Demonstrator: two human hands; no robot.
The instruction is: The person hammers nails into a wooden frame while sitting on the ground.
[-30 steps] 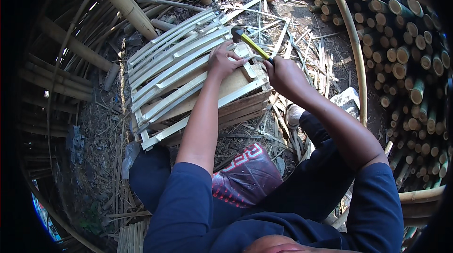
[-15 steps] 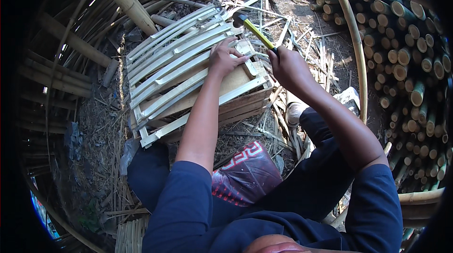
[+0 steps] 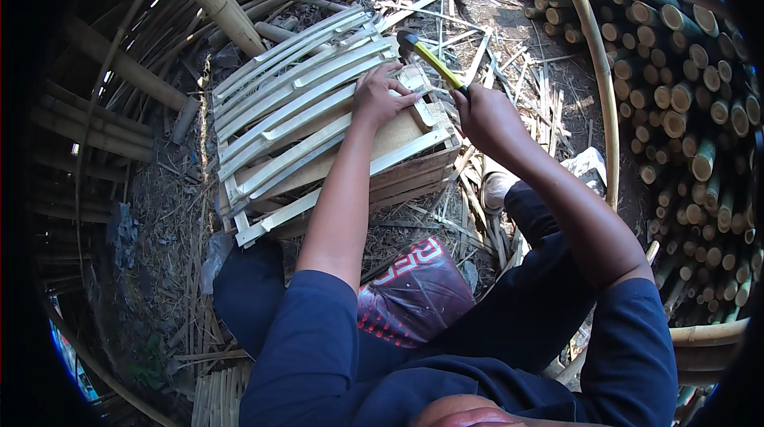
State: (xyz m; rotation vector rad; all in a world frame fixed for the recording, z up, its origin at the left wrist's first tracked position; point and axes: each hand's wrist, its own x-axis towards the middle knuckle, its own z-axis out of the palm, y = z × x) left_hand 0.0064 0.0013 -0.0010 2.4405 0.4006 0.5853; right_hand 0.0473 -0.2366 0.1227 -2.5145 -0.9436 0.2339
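Observation:
A crate of pale bamboo slats (image 3: 318, 143) stands on the ground in front of me, its slats lying side by side with gaps between them. My left hand (image 3: 380, 96) rests near its right edge, with thumb and fingers drawn together over a slat end; what sits between the fingertips is too small to make out. My right hand (image 3: 487, 115) is closed round the dark grip of a hammer with a yellow handle (image 3: 438, 65). Its dark head is raised just beyond the crate's right edge, above and to the right of my left hand.
Cut bamboo poles (image 3: 676, 97) are stacked at the right, ends toward me. A bent bamboo pole (image 3: 597, 53) arches beside them. Thick bamboo posts (image 3: 211, 1) stand at the far left. Split strips (image 3: 549, 109) litter the ground. A dark printed sack (image 3: 418, 296) lies between my legs.
My right hand has shifted slightly right and down, and the hammer head is slightly lower. The left hand stays in place on the crate.

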